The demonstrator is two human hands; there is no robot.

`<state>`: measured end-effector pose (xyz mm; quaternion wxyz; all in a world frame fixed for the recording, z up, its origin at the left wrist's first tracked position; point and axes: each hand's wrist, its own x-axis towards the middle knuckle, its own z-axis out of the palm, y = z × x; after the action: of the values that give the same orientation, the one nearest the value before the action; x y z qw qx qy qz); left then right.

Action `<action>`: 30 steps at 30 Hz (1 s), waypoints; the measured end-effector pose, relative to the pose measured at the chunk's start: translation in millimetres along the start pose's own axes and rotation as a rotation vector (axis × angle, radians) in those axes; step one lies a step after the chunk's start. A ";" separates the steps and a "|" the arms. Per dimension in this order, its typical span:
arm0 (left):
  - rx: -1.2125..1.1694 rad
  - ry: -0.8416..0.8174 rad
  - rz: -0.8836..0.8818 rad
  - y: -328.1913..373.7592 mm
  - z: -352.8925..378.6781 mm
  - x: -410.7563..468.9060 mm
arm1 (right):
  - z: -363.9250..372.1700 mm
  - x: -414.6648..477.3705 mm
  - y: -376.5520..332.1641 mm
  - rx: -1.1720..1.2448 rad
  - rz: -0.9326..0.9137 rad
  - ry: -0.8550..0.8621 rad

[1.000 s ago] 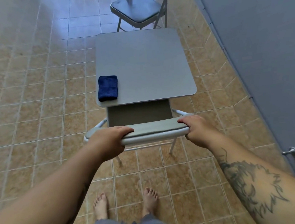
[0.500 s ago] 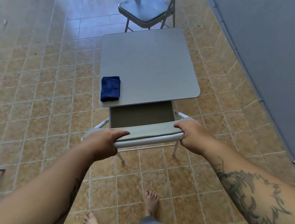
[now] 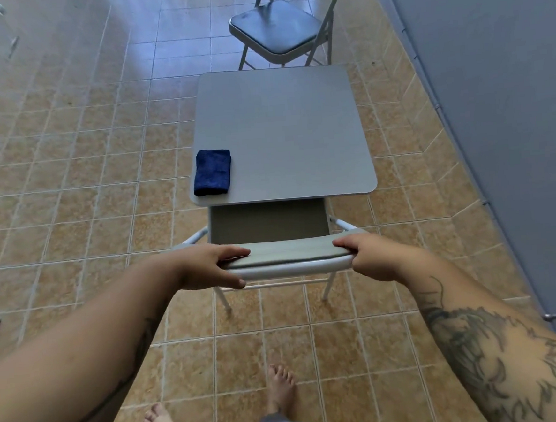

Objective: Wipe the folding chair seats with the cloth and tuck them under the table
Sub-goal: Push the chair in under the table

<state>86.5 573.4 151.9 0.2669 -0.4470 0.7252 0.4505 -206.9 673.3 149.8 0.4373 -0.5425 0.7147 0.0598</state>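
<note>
Head view: the chair (image 3: pixel 287 260) backrest is gripped by left hand (image 3: pixel 208 266) and right hand (image 3: pixel 370 258), fingers (image 3: pixel 236 252) clamped. It should be pushed straight under the surface (image 3: pixel 280 127), clear of the cloth (image 3: pixel 213 176).

Tabletop (image 3: pixel 284 133) lies open except the cloth (image 3: pixel 213 176) at its near-left corner.

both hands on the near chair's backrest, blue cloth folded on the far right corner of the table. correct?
Not quite. In the head view the folded dark blue cloth lies on the near left corner of the grey square table. The left hand and right hand do grip the grey folding chair's backrest.
</note>
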 end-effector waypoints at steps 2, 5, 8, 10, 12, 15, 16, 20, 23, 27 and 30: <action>-0.061 0.020 -0.009 -3.1 -6.7 -5.9 | -6.4 -5.9 -9.4 0.096 0.063 0.008; -0.096 0.099 -0.009 -15.6 -21.3 -15.0 | -14.2 -9.0 -32.1 0.199 0.086 0.073; -0.208 0.202 0.000 -37.0 -36.9 -25.3 | -20.4 -8.3 -61.9 0.267 0.057 0.142; -0.297 0.250 0.018 -55.0 -47.0 -35.4 | -23.6 -7.0 -85.2 0.276 0.035 0.160; -0.354 0.277 0.028 -75.9 -58.5 -46.7 | -26.6 -5.7 -114.3 0.275 0.009 0.159; -0.372 0.322 0.019 -108.8 -81.0 -69.4 | -33.0 2.5 -164.1 0.235 -0.037 0.161; -0.389 0.333 0.024 -122.5 -90.7 -77.3 | -35.5 6.9 -183.9 0.207 -0.060 0.180; -0.392 0.373 0.041 -185.1 -145.0 -112.8 | -40.5 33.2 -278.7 0.185 -0.158 0.235; -0.365 0.434 0.057 -233.9 -198.7 -137.7 | -40.7 60.1 -356.3 0.282 -0.210 0.275; -0.224 0.476 0.051 -288.8 -281.9 -178.4 | -41.7 93.9 -447.4 0.482 -0.259 0.382; -0.072 0.522 0.074 -323.3 -352.1 -211.6 | -46.6 115.9 -514.6 0.566 -0.307 0.469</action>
<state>476.3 282.7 344.0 0.0380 -0.5305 0.7690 0.3547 189.6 355.4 298.4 0.3985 -0.5002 0.6939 -0.3310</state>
